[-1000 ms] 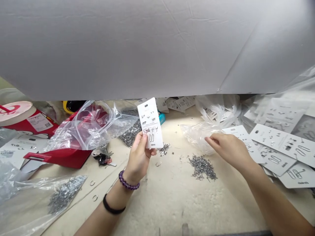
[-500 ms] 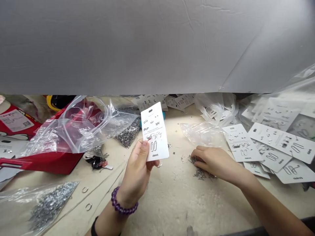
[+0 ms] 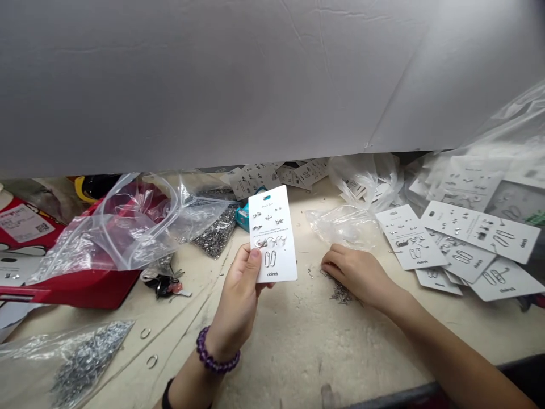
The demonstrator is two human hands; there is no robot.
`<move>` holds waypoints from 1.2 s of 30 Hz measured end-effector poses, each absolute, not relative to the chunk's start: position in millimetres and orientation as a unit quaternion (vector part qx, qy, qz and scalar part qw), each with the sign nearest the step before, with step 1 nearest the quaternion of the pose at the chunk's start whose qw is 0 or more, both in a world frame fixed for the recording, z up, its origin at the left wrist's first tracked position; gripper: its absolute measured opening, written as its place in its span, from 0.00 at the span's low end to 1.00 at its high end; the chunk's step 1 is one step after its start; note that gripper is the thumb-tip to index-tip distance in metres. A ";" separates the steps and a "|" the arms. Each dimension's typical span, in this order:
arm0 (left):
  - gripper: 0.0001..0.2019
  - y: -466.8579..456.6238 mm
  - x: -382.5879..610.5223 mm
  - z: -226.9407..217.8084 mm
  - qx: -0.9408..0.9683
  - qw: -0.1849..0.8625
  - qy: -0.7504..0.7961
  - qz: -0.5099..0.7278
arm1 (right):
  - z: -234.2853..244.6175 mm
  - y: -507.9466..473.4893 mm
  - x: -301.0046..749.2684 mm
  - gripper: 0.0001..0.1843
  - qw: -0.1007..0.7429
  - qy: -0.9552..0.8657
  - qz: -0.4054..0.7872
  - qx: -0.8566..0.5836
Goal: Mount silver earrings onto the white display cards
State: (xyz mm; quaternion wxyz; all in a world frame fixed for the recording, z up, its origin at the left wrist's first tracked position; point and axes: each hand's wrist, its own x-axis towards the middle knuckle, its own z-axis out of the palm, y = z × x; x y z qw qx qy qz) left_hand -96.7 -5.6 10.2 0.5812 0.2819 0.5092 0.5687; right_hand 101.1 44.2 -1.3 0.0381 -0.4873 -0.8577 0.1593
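Note:
My left hand (image 3: 241, 284) pinches a white earring card (image 3: 276, 227) near its lower left edge, thumb on the front. Several small silver studs, hoops and a pair of long oval earrings sit on the card, which stands nearly upright. My right hand (image 3: 357, 275) rests low over a small pile of thin metal pieces (image 3: 340, 293) on the table. Its fingers are bent together at the pile's edge, and their tips are partly hidden, so whatever they hold cannot be made out.
Filled earring cards (image 3: 457, 255) overlap on the right. A clear plastic bag (image 3: 340, 224) lies behind my right hand. On the left are a red tray (image 3: 102, 287), a bag of silver pieces (image 3: 85, 360) and two loose rings (image 3: 152, 361). A grey panel (image 3: 255, 85) hangs across the top.
The view has shifted slightly. The card in my left hand is a little more upright. My right hand stays at the metal pile, with its fingers drawn closer together.

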 end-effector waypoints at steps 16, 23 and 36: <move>0.14 -8.7 -77.0 -7.7 0.385 0.587 0.510 0.497 | 2.4 27.3 83.7 0.12 0.351 -0.622 0.559 -0.421; 0.13 -11.6 -74.6 -8.2 0.402 0.591 0.495 0.494 | -4.5 26.6 81.7 0.14 0.287 -0.656 0.532 -0.451; 0.16 -13.4 -73.8 -10.8 0.392 0.593 0.508 0.487 | -17.0 24.4 71.5 0.07 0.317 -0.717 0.369 -0.500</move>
